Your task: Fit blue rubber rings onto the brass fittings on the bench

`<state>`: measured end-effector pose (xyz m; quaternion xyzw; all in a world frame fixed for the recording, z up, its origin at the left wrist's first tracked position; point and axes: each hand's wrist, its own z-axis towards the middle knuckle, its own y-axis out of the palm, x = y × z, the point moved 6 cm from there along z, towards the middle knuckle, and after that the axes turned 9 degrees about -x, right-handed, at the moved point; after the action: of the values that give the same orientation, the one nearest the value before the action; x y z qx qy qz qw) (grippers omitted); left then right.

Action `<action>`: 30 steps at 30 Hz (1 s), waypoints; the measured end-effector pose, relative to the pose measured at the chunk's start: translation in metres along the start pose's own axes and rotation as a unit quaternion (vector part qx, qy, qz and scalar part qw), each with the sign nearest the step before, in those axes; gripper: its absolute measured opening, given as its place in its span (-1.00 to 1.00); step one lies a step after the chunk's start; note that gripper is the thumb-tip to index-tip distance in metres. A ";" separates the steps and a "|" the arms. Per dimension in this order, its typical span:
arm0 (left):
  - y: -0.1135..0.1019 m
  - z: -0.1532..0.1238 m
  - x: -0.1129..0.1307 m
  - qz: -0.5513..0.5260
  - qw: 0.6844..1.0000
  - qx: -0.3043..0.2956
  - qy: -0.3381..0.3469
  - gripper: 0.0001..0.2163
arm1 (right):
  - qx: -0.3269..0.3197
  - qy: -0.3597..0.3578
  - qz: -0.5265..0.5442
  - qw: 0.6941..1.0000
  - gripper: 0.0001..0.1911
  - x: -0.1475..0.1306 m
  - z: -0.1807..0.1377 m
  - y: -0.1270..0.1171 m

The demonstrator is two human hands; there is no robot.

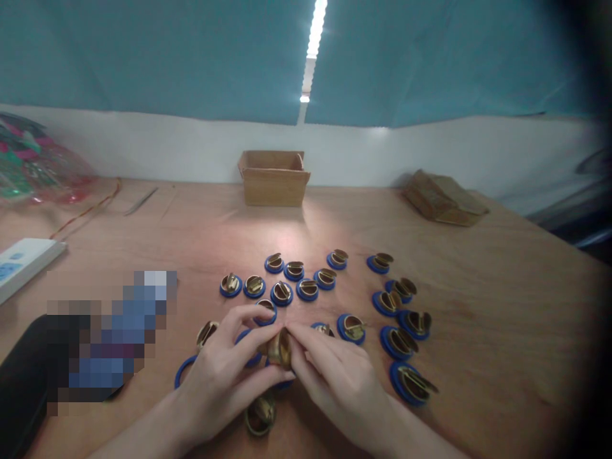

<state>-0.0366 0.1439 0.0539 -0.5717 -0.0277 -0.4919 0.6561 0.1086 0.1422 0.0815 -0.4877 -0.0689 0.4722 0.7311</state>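
My left hand [220,363] and my right hand [337,370] meet at the near middle of the table. Between their fingertips is a small round brass-coloured case [282,349]; fingers of both hands are closed on it and cover part of it. Around them lie several similar brass cases with tilted lids, each seated in a blue ring, such as the one [352,327] beyond my right hand. Another brass case [261,414] lies below my hands, with no blue ring visible. Partly behind my left wrist is a blue ring [184,370].
An open cardboard box [274,190] stands at the back, with a flattened brown package [444,201] to its right. At the left are a white device [29,261], a thin metal tool [142,201], an orange wire [90,209], clear plastic items [48,169] and a pixelated object [124,338].
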 end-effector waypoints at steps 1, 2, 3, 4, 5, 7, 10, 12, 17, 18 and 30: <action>0.001 0.000 0.000 -0.006 1.000 -0.004 0.001 -0.62 | 0.000 0.000 0.001 1.000 -0.73 0.000 -0.001 0.000; 0.001 0.000 0.001 -0.014 1.000 -0.009 0.003 -0.62 | -0.002 0.002 0.003 1.000 -0.72 0.001 -0.002 0.001; 0.002 0.000 0.002 -0.022 1.000 -0.013 0.006 -0.61 | -0.004 0.003 0.007 1.000 -0.70 0.001 -0.002 0.001; 0.002 0.000 0.002 -0.029 0.999 -0.013 0.006 -0.61 | -0.008 0.003 0.009 1.000 -0.70 0.002 -0.003 0.002; 0.002 0.000 0.003 -0.035 0.999 -0.012 0.005 -0.61 | -0.010 0.001 0.010 1.000 -0.69 0.002 -0.003 0.002; 0.002 -0.001 0.002 -0.044 0.999 -0.010 -0.004 -0.61 | -0.012 -0.003 0.014 1.000 -0.70 0.001 -0.004 0.001; 0.001 0.000 0.002 -0.050 0.999 -0.002 -0.013 -0.64 | -0.009 0.004 0.024 1.000 -0.73 0.002 -0.002 -0.001; -0.001 0.000 0.002 -0.046 0.999 0.006 -0.009 -0.68 | -0.009 0.021 0.033 0.999 -0.77 0.003 0.000 -0.001; 0.000 0.000 0.004 -0.039 0.999 -0.001 0.002 -0.68 | -0.029 0.046 0.038 0.998 -0.83 0.007 0.001 0.002; 0.001 0.000 0.004 -0.037 0.999 -0.005 0.004 -0.68 | -0.029 0.044 0.035 0.998 -0.82 0.006 0.000 0.002; -0.001 -0.001 0.000 -0.028 0.999 0.003 -0.019 -0.66 | -0.029 0.048 0.073 0.996 -0.85 0.003 0.003 -0.003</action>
<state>-0.0383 0.1437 0.0543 -0.5777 -0.0575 -0.4994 0.6431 0.1105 0.1459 0.0839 -0.5349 -0.0115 0.4983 0.6822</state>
